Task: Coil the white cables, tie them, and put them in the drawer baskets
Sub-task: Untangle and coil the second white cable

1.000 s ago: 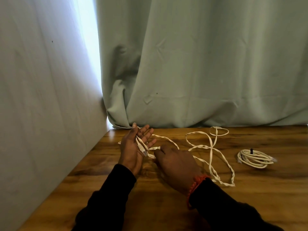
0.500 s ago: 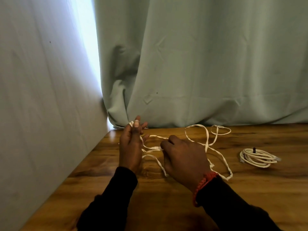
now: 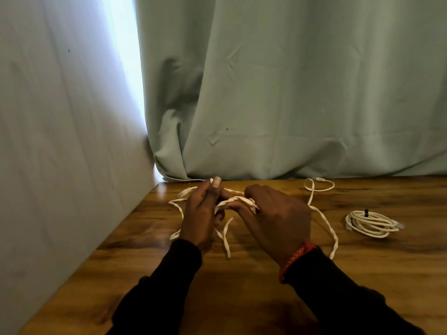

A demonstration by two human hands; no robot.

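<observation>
Loose white cable (image 3: 324,220) sprawled on wooden table (image 3: 362,274), long run trailing right and toward far edge, small loop near curtain (image 3: 290,93); plug end (image 3: 182,194) pointing left, past left hand. Strand stretched crosswise between hands, slack hanging below.
Left hand (image 3: 202,213) upright, back to camera, thumb raised, fingers closed on cable.
Right hand (image 3: 275,218) knuckles up, fingers pinching same strand just beside left; red bracelet (image 3: 296,259) at wrist.
Tied coil (image 3: 370,223) flat on table, well apart to right, long axis left-right.
</observation>
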